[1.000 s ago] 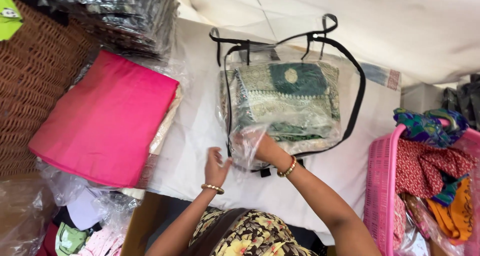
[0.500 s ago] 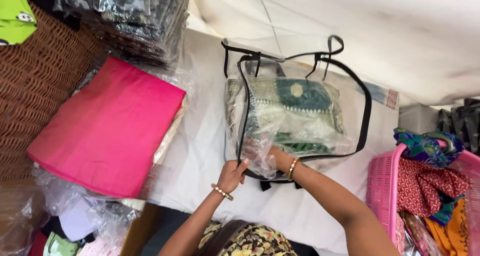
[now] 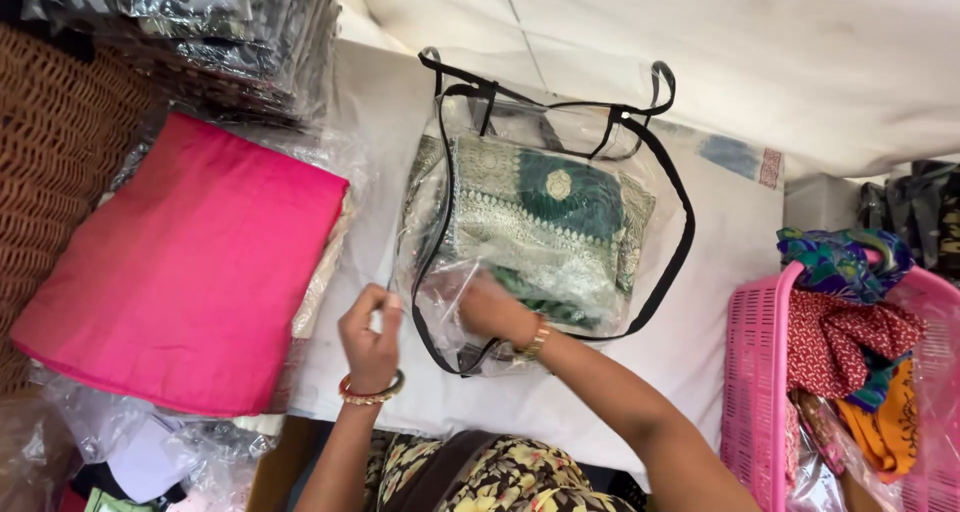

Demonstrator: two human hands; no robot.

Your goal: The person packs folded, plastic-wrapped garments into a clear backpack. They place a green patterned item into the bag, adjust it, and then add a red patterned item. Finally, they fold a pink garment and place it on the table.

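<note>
A clear plastic bag (image 3: 655,187) with black trim and handles lies on the white cloth-covered table (image 3: 700,342). Inside it sits a folded green and gold embroidered fabric (image 3: 545,222). My left hand (image 3: 370,332) pinches the bag's near left edge by the black trim. My right hand (image 3: 490,307) presses on the bag's near end, over the crumpled plastic wrapped around the fabric. Both wrists carry bangles.
A folded pink fabric (image 3: 190,262) in plastic lies to the left, beside a wicker surface (image 3: 50,162). Stacked plastic-wrapped dark garments (image 3: 220,22) sit at top left. A pink plastic basket (image 3: 760,392) with colourful cloths stands at the right.
The view has drifted so the bag sits lower. My left hand has moved up to grip the bag's left edge, and my right hand has pushed further onto its near end.
</note>
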